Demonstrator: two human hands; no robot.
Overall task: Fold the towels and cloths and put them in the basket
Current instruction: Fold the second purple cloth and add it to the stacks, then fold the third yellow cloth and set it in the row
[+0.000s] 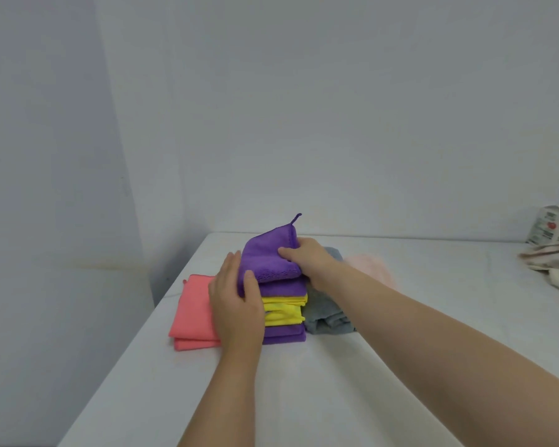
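Note:
A stack of folded cloths [283, 312], purple and yellow, stands on the white table [336, 382]. On top lies a folded purple cloth [268, 253] with a hanging loop sticking up. My left hand [236, 304] presses flat against the stack's left side, thumb on the front of the purple cloth. My right hand [307, 259] grips the top purple cloth at its right edge. A folded coral cloth [192, 312] lies left of the stack, a grey cloth [326, 312] right of it, and a pale pink cloth [371, 266] behind my right forearm. No basket is in view.
A pile of light fabric and a printed package [554, 250] sits at the table's far right edge. Walls close off the back and the left; the table's left edge runs diagonally down to the frame's bottom.

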